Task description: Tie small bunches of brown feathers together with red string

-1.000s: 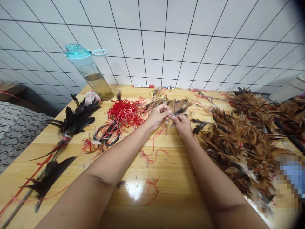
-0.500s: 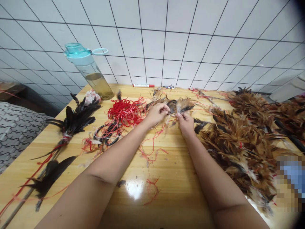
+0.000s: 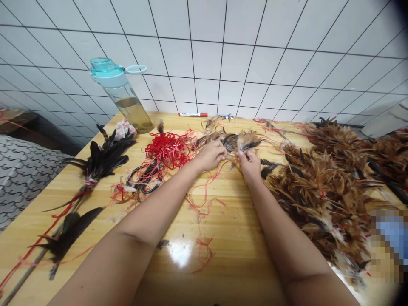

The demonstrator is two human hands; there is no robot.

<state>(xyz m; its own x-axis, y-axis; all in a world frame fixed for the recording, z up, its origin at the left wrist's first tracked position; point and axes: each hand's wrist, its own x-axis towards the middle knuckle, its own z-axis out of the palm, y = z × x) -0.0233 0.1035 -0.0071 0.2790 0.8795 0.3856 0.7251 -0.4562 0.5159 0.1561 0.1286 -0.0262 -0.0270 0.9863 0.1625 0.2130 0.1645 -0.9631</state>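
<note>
In the middle of the table, my right hand [image 3: 250,166] pinches a small bunch of brown and dark feathers [image 3: 249,139] by its pale quill ends. The tips fan out away from me. Just to the left, my left hand [image 3: 211,155] is closed, its fingertips a short way from the quills. What it holds, if anything, is too small to make out. Loose feathers [image 3: 212,137] lie behind it. Beside my left wrist is a tangled heap of red string [image 3: 168,146], and thin red strands [image 3: 204,193] trail across the wood below.
Large brown feather bundles [image 3: 321,187] cover the right side. At the left lie a stick with black feathers [image 3: 105,157] tied on, a loose black feather [image 3: 73,229] and a water bottle [image 3: 135,112] standing behind. A red marker [image 3: 193,114] lies by the tiled wall [image 3: 207,59].
My left hand has drawn slightly left and its fingers have curled in more. The right hand keeps its pinch on the feathers. The whole view has shifted slightly.
</note>
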